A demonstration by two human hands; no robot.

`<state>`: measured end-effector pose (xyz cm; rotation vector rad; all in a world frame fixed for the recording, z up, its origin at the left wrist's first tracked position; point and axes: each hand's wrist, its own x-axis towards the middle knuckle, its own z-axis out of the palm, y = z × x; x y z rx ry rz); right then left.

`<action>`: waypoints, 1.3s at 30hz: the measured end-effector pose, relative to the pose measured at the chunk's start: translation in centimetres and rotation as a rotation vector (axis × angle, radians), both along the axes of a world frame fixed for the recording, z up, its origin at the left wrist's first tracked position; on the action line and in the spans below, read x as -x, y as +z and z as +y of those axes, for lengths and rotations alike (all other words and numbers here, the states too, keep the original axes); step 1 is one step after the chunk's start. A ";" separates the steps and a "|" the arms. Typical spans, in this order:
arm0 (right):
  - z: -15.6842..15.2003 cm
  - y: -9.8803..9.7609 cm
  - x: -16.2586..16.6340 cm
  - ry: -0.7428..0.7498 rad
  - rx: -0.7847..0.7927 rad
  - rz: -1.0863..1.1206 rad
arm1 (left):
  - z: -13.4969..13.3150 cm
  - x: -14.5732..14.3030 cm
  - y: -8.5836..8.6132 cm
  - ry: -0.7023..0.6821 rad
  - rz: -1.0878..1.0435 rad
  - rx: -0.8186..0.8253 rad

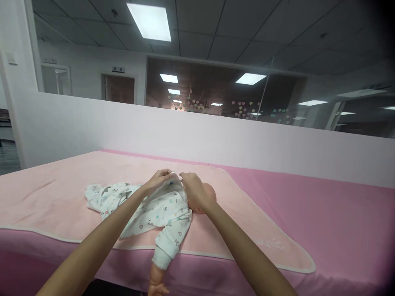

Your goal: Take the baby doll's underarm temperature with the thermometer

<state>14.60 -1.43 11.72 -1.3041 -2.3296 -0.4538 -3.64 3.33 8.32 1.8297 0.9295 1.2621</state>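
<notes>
1 doll (210,194) at 7 o'clock of centre, head toward 3, in 1 printed outfit (168,209), on 1 peach mat (230,201). 2 hands: left hand (158,181), grip narrow, pinching outfit's raised edge; right hand (194,188) near collar, can't tell grip.

Matt cloth suit (165,209), smooth plastic-looking doll head (210,193), matt cloth blanket (61,185)

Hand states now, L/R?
Left hand: pinching the lifted edge of the printed top.
Right hand: curled near the doll's head; grip cannot be told.
</notes>
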 end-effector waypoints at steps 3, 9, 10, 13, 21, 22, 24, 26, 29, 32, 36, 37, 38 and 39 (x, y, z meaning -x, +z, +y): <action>2.1 0.4 2.1 -0.011 0.090 -0.095 | -0.5 0.3 0.7 -0.038 0.165 -0.019; 2.9 0.5 1.5 -0.052 0.111 -0.044 | 2.6 2.3 -0.5 0.288 0.293 -0.053; 2.8 0.4 1.2 -0.065 0.113 -0.033 | 3.4 2.5 -1.0 0.406 0.335 -0.103; 2.5 0.2 0.6 -0.109 0.096 -0.034 | 5.8 2.4 -3.4 0.536 0.725 -0.243; 1.7 0.1 1.5 -0.132 0.009 -0.165 | 6.7 1.7 -2.5 0.469 1.210 -0.458; 1.7 0.1 1.5 -0.126 0.006 -0.169 | 6.3 1.7 -1.3 0.489 1.219 -0.514; 1.7 0.0 1.4 -0.110 0.003 -0.191 | 5.3 1.7 0.9 0.505 1.208 -0.603; 1.8 -0.4 1.3 -0.101 0.001 -0.244 | 4.2 1.7 2.0 0.449 1.221 -0.622; 2.0 -1.4 1.4 -0.085 -0.006 -0.352 | 2.8 1.7 0.9 0.379 1.225 -0.489; 2.3 -2.2 1.7 -0.048 -0.015 -0.423 | 2.1 2.0 -1.9 0.385 1.155 -0.326; 2.5 -2.9 1.3 0.054 -0.096 -0.406 | 2.4 2.6 -3.6 0.436 1.007 -0.179; 2.4 -3.0 1.0 0.085 -0.118 -0.392 | 2.5 2.7 -3.6 0.435 0.988 -0.154; 2.1 -3.3 0.6 0.110 -0.132 -0.379 | 2.7 2.7 -3.5 0.438 0.975 -0.128; 1.9 -3.6 0.0 0.131 -0.141 -0.361 | 2.8 2.7 -3.5 0.449 0.967 -0.099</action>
